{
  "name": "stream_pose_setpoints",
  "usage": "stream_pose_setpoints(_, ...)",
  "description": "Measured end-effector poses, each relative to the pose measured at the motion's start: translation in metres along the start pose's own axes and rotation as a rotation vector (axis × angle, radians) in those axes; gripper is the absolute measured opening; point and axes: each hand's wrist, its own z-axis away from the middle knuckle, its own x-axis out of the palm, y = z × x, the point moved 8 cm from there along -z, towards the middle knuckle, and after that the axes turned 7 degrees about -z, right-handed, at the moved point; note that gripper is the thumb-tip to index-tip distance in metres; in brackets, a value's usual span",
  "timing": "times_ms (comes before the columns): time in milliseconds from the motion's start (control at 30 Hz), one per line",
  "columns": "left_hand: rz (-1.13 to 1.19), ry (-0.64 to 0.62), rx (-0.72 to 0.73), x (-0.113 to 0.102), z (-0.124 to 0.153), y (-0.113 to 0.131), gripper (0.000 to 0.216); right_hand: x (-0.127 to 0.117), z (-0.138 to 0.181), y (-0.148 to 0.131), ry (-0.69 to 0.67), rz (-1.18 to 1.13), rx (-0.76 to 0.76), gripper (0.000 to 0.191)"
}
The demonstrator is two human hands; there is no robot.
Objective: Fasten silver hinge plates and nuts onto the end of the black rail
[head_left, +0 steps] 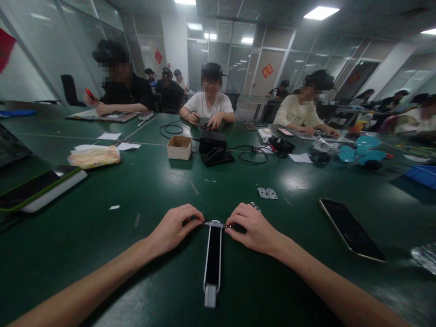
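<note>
Because the slim metal crosspiece (218,225) sits at the far end of the long, black-faced device (214,259), the two hands meet there from opposite sides. The fingers of the left hand (175,227) pinch its left end, and those of the right hand (252,227) pinch its right end; whether it is one bar or two separate tips is too small to tell. The device lies lengthwise between the forearms on the green worktop (153,186), its silver block (210,296) towards the person, probably so that both sides are equally reachable and the surface supports its weight. Small rings (255,207) lie just beyond the right hand and a perforated metal plate (267,193) farther off, seemingly within easy reach; a phone (352,229) rests well to the right.
</note>
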Motion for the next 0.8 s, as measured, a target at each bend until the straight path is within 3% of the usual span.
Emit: stream_pose_setpoints(800,0.095,-0.133,-0.119,0.0026,0.0037,-0.0023,0.025,0.0028,0.0,-0.0011,-0.015,-0.012,-0.002,0.001)
